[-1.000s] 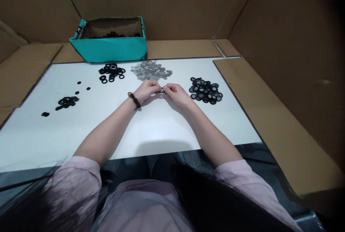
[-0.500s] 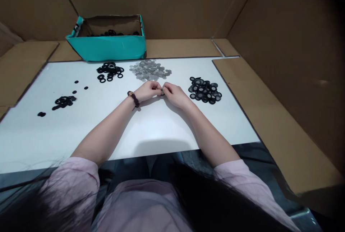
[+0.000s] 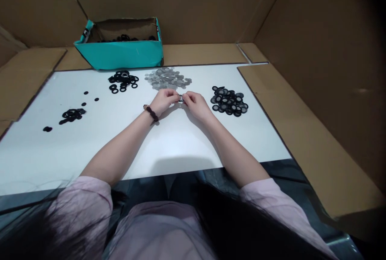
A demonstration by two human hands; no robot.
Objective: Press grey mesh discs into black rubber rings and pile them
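Between my two hands is a small black ring (image 3: 181, 98) with a greyish middle. My left hand (image 3: 165, 101), with a dark beaded bracelet on the wrist, pinches its left side. On the right side, the fingertips of my right hand (image 3: 194, 103) are closed on the same ring. Just beyond my hands lies a pile of thin grey discs (image 3: 167, 78). Right of my right hand is a heap of black rings with grey centres (image 3: 229, 102). Loose black rings (image 3: 123, 81) lie beyond my left hand, toward the left.
A turquoise box (image 3: 126, 55) holding black pieces stands at the back. Another small pile of black rings (image 3: 72, 114) and a few scattered black pieces (image 3: 47, 129) lie on the left of the white table (image 3: 114, 143). Cardboard walls (image 3: 205, 6) enclose the back and sides.
My fingers have shifted on the ring, and it shows more clearly between both hands, raised slightly. The piles have not changed.
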